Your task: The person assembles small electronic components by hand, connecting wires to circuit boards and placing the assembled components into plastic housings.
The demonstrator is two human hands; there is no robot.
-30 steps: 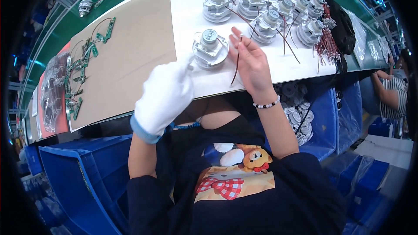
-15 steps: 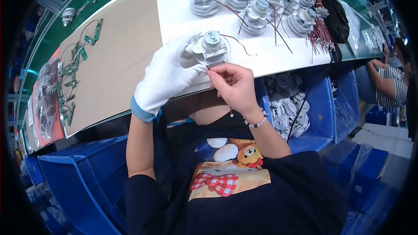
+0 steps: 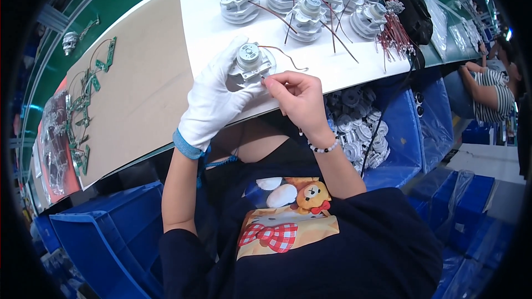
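Observation:
My left hand [image 3: 213,91], in a white glove with a blue cuff, is closed around a small motor assembly [image 3: 250,60]. The assembly has a round silver motor on a clear and white plastic housing, and thin dark wires trail from it to the right. It is held over the near edge of the white work surface [image 3: 221,30]. My bare right hand [image 3: 299,97] pinches a thin wire lead [image 3: 263,79] against the near right side of the housing. A small white connector shows below my right palm; most of the lead is hidden by my fingers.
Several similar motor assemblies [image 3: 307,16] with wires stand at the back right, beside a bundle of red-brown wires [image 3: 390,33] and a black bag [image 3: 411,8]. Green circuit boards [image 3: 86,99] lie on the brown sheet at left. Blue bins [image 3: 407,144] sit below. Another person [image 3: 490,94] is at far right.
The view has shifted slightly, so the bench things appear further left. Both hands stay at the motor assembly; my right fingertips remain pinched by the housing, and the hanging connector shows less.

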